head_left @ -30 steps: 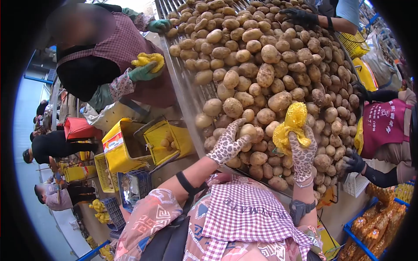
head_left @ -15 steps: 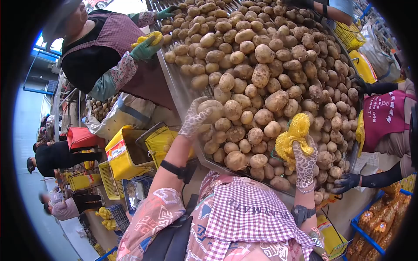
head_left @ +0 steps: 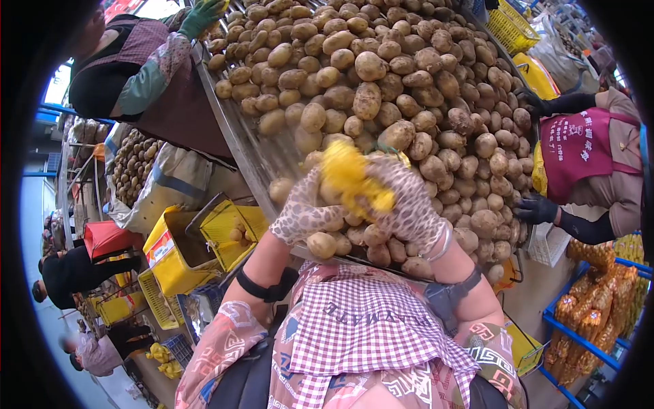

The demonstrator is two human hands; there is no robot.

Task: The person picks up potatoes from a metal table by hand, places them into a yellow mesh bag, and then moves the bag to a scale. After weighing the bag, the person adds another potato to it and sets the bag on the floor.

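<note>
Over the near edge of a heap of potatoes [head_left: 366,100], my right hand [head_left: 409,204] in a spotted glove is closed on a yellow mesh bag [head_left: 349,176]. The bag is bunched up and blurred by motion. My left hand [head_left: 306,210], gloved alike, is just left of the bag with its thumb and fingers apart. Potatoes lie behind and beside its fingers, and one potato [head_left: 321,244] sits just below the thumb. Whether the left fingertips touch the bag or a potato is hard to make out.
The metal table edge [head_left: 235,140] runs along the left. A person in a checked apron [head_left: 150,48] stands at upper left, another in a maroon apron [head_left: 579,146] at right. Yellow crates [head_left: 178,249] stand lower left; a blue rack [head_left: 579,341] holds filled mesh bags at lower right.
My right hand has moved left with the yellow bag, close to my left hand. My left hand has come off the potato it was on. The whole view has shifted.
</note>
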